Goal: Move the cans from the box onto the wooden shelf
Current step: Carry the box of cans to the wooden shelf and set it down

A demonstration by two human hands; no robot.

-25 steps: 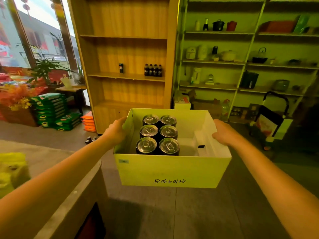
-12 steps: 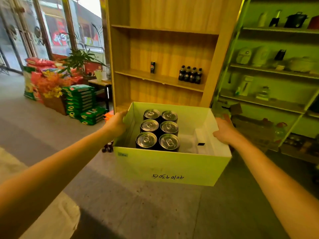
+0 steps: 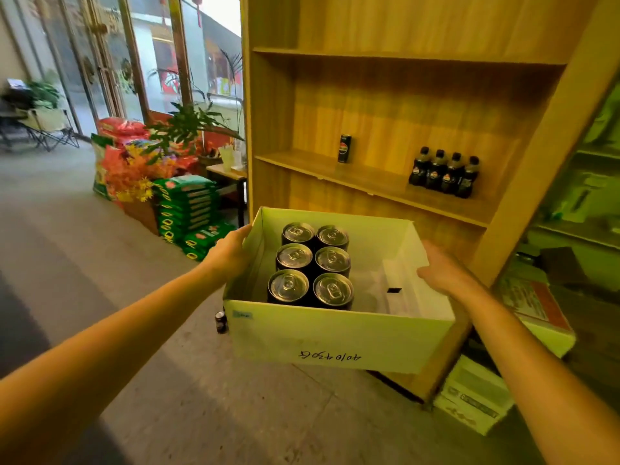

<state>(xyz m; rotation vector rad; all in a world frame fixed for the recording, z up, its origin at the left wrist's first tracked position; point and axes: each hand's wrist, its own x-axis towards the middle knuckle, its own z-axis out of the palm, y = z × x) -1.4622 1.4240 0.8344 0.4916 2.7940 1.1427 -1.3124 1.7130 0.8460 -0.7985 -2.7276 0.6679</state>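
Note:
I carry an open pale cardboard box [image 3: 335, 340] in the air in front of me. My left hand [image 3: 231, 251] grips its left wall and my right hand [image 3: 443, 273] grips its right wall. Several dark cans [image 3: 312, 263] with silver tops stand upright in two rows in the left half of the box. The wooden shelf [image 3: 375, 186] stands just behind the box. On its middle board stand one dark can [image 3: 344, 148] and a pack of several dark bottles [image 3: 443, 171].
Stacked green bags [image 3: 188, 209], orange flowers and a potted plant [image 3: 188, 129] lie left of the shelf. Small dark bottles [image 3: 220, 321] stand on the floor by the box's left corner. Cardboard cartons [image 3: 473, 394] sit on the floor at the right, below a green metal rack.
I have walked closer to the wooden shelf with the box in both hands. The shelf now looms larger, right behind the box. My grip on the box is unchanged.

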